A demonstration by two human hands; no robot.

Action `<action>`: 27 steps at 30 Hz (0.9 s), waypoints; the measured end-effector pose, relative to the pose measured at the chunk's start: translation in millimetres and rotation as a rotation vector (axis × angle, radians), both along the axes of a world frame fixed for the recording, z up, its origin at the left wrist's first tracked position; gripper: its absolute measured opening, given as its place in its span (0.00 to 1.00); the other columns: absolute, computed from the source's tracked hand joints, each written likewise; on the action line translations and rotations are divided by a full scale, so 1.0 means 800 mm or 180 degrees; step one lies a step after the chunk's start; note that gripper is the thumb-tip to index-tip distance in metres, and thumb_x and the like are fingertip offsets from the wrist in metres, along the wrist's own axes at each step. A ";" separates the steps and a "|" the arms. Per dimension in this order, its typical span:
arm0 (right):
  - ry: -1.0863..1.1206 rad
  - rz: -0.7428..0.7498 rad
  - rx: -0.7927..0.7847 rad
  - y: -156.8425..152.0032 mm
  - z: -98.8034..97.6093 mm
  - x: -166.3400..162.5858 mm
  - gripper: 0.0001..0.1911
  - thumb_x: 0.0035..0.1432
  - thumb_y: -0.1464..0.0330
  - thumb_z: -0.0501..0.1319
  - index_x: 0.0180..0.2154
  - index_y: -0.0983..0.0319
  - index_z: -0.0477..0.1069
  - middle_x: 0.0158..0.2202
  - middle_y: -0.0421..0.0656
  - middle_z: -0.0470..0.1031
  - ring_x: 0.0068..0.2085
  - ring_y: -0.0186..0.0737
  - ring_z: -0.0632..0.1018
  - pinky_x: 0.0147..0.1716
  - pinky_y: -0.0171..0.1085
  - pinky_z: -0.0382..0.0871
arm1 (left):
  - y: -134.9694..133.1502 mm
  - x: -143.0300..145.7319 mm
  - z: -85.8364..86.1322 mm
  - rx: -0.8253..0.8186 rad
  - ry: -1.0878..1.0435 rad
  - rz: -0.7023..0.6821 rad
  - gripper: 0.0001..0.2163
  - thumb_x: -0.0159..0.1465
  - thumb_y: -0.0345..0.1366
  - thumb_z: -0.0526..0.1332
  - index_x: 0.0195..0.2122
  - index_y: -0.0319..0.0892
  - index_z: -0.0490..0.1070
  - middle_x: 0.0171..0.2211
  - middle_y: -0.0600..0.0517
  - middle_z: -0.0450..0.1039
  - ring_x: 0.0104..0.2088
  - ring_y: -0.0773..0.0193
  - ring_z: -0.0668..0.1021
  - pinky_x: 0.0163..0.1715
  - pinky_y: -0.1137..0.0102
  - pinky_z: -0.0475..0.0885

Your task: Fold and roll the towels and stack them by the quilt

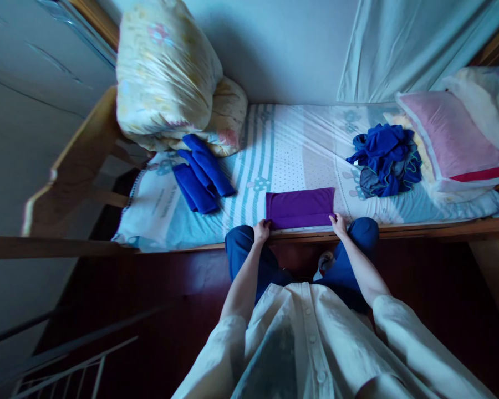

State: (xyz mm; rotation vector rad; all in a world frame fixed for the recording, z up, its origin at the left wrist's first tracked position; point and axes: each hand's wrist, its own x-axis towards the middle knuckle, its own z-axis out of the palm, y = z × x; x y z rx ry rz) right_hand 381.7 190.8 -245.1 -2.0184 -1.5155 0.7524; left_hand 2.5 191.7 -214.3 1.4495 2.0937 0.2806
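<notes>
- The purple cloth [300, 207] lies flat on the bed [286, 144], folded into a long rectangle, at the near edge of the mattress, just in front of the person's knees.
- The left hand [261, 230] pinches the near left corner of the purple cloth, with the fingers closed on the fabric.
- The right hand [339, 224] grips the near right corner of the same cloth in the same way.
- Both arms come out from wide white sleeves and reach forward over the wooden bed rail [419, 228].
- To the left of the purple cloth, a few folded blue cloths [202, 174] lie on the sheet, partly one over another.
- To the right, well apart from the hands, a heap of blue cloths [385, 159] lies unfolded and crumpled.
- A pink pillow [449, 136] lies just beside this heap, at the right end of the bed.
- A rolled blanket in a clear bag [170, 77] stands at the left end, behind the folded blue cloths.
</notes>
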 end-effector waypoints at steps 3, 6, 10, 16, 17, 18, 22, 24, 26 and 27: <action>-0.0176 -0.0049 -0.0237 -0.004 -0.003 -0.002 0.15 0.64 0.56 0.57 0.38 0.61 0.73 0.33 0.49 0.79 0.36 0.48 0.77 0.38 0.40 0.70 | 0.000 0.000 -0.004 -0.0066 0.0056 0.0000 0.13 0.70 0.38 0.55 0.41 0.39 0.78 0.40 0.41 0.82 0.44 0.51 0.81 0.43 0.66 0.71; -0.0265 -0.0039 -0.0388 -0.005 -0.006 -0.003 0.13 0.64 0.57 0.58 0.36 0.60 0.73 0.32 0.47 0.78 0.35 0.46 0.77 0.38 0.39 0.68 | -0.001 -0.001 -0.010 -0.0132 0.0098 0.0005 0.13 0.70 0.38 0.55 0.40 0.39 0.78 0.39 0.40 0.82 0.45 0.49 0.81 0.45 0.64 0.72; -0.0394 -0.0127 -0.0517 -0.002 -0.011 -0.006 0.11 0.63 0.60 0.60 0.33 0.60 0.72 0.32 0.47 0.78 0.36 0.46 0.77 0.41 0.39 0.68 | -0.001 -0.001 -0.020 -0.0190 0.0136 0.0038 0.13 0.70 0.39 0.56 0.41 0.38 0.79 0.39 0.40 0.82 0.47 0.47 0.81 0.47 0.63 0.73; -0.0325 -0.0218 -0.0483 0.002 -0.018 -0.009 0.08 0.61 0.62 0.63 0.33 0.60 0.73 0.32 0.47 0.79 0.38 0.47 0.79 0.44 0.41 0.71 | 0.003 -0.001 -0.033 -0.0214 0.0125 0.0098 0.14 0.69 0.40 0.57 0.42 0.37 0.79 0.40 0.36 0.81 0.47 0.45 0.81 0.48 0.60 0.73; -0.0306 -0.0231 -0.0484 0.003 -0.019 -0.009 0.08 0.61 0.63 0.63 0.33 0.60 0.73 0.32 0.48 0.79 0.38 0.47 0.79 0.45 0.41 0.71 | 0.003 -0.001 -0.035 -0.0209 0.0118 0.0100 0.14 0.69 0.40 0.57 0.42 0.37 0.79 0.39 0.36 0.82 0.47 0.45 0.81 0.48 0.60 0.73; -0.0288 -0.0246 -0.0495 0.003 -0.020 -0.009 0.08 0.61 0.63 0.63 0.33 0.60 0.74 0.33 0.48 0.80 0.39 0.48 0.79 0.45 0.41 0.72 | 0.004 -0.001 -0.037 -0.0207 0.0110 0.0102 0.14 0.69 0.40 0.57 0.43 0.37 0.79 0.39 0.37 0.82 0.47 0.45 0.81 0.49 0.60 0.73; -0.0251 -0.0265 -0.0546 0.005 -0.022 -0.008 0.09 0.62 0.62 0.63 0.35 0.61 0.75 0.35 0.49 0.80 0.41 0.48 0.80 0.46 0.41 0.72 | 0.006 -0.003 -0.043 -0.0270 0.0092 0.0119 0.15 0.69 0.40 0.57 0.43 0.36 0.80 0.40 0.36 0.82 0.48 0.45 0.81 0.50 0.60 0.73; -0.0283 -0.0270 -0.0579 0.005 -0.023 -0.009 0.10 0.62 0.61 0.63 0.36 0.61 0.75 0.36 0.50 0.81 0.41 0.49 0.80 0.46 0.41 0.72 | 0.008 -0.005 -0.045 -0.0327 0.0088 0.0131 0.15 0.69 0.41 0.57 0.43 0.36 0.80 0.41 0.36 0.81 0.48 0.44 0.81 0.50 0.59 0.73; -0.0341 -0.0280 -0.0642 0.006 -0.025 -0.010 0.11 0.63 0.60 0.63 0.37 0.62 0.75 0.37 0.51 0.81 0.42 0.50 0.80 0.46 0.41 0.71 | 0.010 -0.006 -0.046 -0.0378 0.0081 0.0144 0.15 0.69 0.40 0.58 0.43 0.36 0.80 0.41 0.36 0.81 0.49 0.44 0.81 0.50 0.59 0.73; -0.0366 -0.0279 -0.0656 0.006 -0.026 -0.010 0.12 0.63 0.60 0.62 0.37 0.62 0.75 0.37 0.52 0.81 0.42 0.50 0.80 0.46 0.41 0.71 | 0.010 -0.006 -0.047 -0.0397 0.0076 0.0151 0.15 0.69 0.40 0.58 0.43 0.36 0.80 0.42 0.35 0.81 0.49 0.44 0.81 0.50 0.59 0.73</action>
